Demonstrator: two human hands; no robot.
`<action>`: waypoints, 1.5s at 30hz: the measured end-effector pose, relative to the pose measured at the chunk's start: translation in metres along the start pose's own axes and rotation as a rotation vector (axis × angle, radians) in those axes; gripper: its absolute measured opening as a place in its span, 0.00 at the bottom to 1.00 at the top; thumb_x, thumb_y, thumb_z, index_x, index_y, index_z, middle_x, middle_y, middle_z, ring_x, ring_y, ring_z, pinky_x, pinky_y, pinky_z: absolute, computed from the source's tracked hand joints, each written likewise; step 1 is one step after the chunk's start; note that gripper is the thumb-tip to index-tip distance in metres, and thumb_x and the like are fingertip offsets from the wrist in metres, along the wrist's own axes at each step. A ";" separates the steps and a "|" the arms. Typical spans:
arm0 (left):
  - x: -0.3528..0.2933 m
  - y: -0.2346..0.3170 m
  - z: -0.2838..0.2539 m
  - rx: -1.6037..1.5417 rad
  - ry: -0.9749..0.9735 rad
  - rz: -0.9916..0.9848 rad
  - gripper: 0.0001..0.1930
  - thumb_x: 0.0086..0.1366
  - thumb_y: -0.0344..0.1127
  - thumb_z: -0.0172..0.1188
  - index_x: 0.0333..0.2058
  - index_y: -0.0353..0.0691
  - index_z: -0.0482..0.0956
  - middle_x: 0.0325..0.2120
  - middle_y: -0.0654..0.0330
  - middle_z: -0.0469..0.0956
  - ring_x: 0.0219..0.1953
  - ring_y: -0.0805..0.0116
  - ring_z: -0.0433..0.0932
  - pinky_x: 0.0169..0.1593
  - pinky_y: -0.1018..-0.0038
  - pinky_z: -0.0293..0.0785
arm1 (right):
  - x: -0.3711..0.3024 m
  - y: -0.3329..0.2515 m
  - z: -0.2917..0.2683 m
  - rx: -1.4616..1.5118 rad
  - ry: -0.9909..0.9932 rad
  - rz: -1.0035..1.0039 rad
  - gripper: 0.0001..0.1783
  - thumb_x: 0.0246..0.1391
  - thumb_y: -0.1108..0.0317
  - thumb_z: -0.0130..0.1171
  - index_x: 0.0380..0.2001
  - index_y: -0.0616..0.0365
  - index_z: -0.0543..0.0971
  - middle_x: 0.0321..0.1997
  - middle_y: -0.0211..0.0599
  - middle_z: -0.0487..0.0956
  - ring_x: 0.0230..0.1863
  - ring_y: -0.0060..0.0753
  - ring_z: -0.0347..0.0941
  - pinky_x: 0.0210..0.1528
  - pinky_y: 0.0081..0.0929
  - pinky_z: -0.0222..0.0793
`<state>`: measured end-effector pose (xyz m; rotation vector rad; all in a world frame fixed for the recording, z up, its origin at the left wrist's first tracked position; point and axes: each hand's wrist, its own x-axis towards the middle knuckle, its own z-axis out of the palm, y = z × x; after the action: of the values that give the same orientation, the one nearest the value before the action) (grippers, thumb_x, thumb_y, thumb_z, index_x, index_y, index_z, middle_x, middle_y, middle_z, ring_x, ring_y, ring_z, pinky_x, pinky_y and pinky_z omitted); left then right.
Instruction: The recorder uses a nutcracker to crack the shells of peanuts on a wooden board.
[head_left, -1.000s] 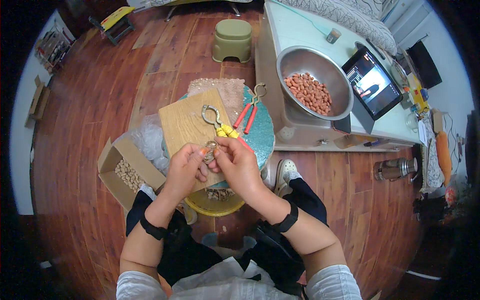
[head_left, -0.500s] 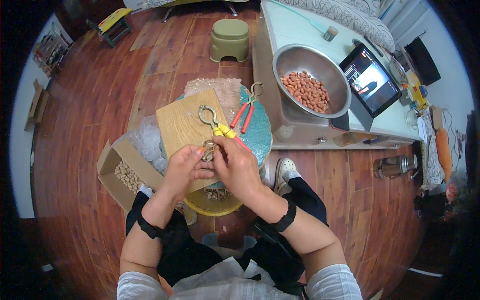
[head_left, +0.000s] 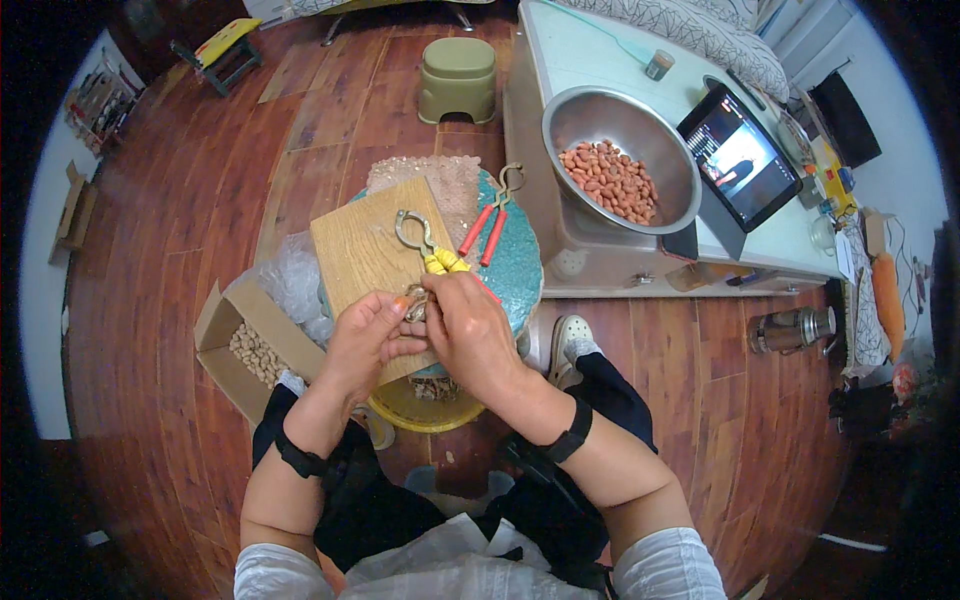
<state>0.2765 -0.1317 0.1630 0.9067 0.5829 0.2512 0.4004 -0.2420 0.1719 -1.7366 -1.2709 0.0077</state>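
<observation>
Both hands meet over the near edge of a wooden board (head_left: 360,250). Between their fingertips is a small, shiny brown shell-like thing (head_left: 415,303), partly covered by the fingers. My left hand (head_left: 368,330) pinches it from the left, thumb on top. From the right, my right hand (head_left: 470,325) closes on it with bent fingers, their tips partly hidden. Just beyond lie pliers with round jaws and yellow-wrapped handles (head_left: 440,262); my right hand partly covers their handles. A second pair of pliers with red handles (head_left: 490,235) rests farther right on the round teal-topped stand (head_left: 522,285).
A steel bowl of reddish nuts (head_left: 610,185) stands on the white cabinet (head_left: 570,45) beside a tablet (head_left: 742,160). At left, a cardboard box (head_left: 285,330) holds pale nuts near a clear plastic bag (head_left: 295,280). A yellow basin (head_left: 430,418) sits below the board, a green stool (head_left: 458,80) beyond.
The fingers of both hands shift slightly around the small brown thing, which turns a little. The pliers, board and bowl stay where they were.
</observation>
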 end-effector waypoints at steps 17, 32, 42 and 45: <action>0.000 0.004 -0.005 -0.095 -0.031 -0.047 0.14 0.70 0.38 0.49 0.47 0.33 0.71 0.42 0.55 0.78 0.41 0.65 0.80 0.42 0.72 0.80 | -0.002 0.002 0.002 0.020 -0.018 -0.079 0.18 0.47 0.82 0.57 0.45 0.67 0.72 0.32 0.50 0.76 0.33 0.51 0.76 0.34 0.38 0.73; -0.002 0.004 0.000 -0.135 0.000 -0.040 0.11 0.69 0.36 0.51 0.44 0.35 0.72 0.40 0.55 0.78 0.40 0.64 0.81 0.39 0.72 0.82 | 0.023 0.018 -0.043 -0.201 0.244 -0.061 0.06 0.52 0.72 0.60 0.33 0.61 0.77 0.28 0.42 0.77 0.28 0.44 0.76 0.31 0.35 0.72; -0.005 0.004 -0.003 -0.115 0.002 -0.036 0.11 0.69 0.36 0.51 0.44 0.34 0.72 0.40 0.55 0.77 0.40 0.64 0.81 0.39 0.73 0.82 | 0.052 0.074 -0.115 -0.185 0.719 0.195 0.14 0.56 0.73 0.58 0.46 0.65 0.74 0.33 0.40 0.78 0.32 0.27 0.75 0.34 0.27 0.71; -0.005 0.005 -0.004 -0.119 0.007 -0.040 0.12 0.69 0.36 0.51 0.44 0.34 0.71 0.40 0.55 0.77 0.40 0.64 0.81 0.39 0.73 0.82 | 0.054 0.071 -0.120 -0.137 0.747 0.290 0.22 0.56 0.74 0.58 0.54 0.66 0.69 0.38 0.39 0.77 0.34 0.25 0.73 0.37 0.25 0.70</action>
<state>0.2701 -0.1286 0.1668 0.7788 0.5858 0.2500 0.5370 -0.2831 0.2158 -1.7748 -0.4793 -0.5220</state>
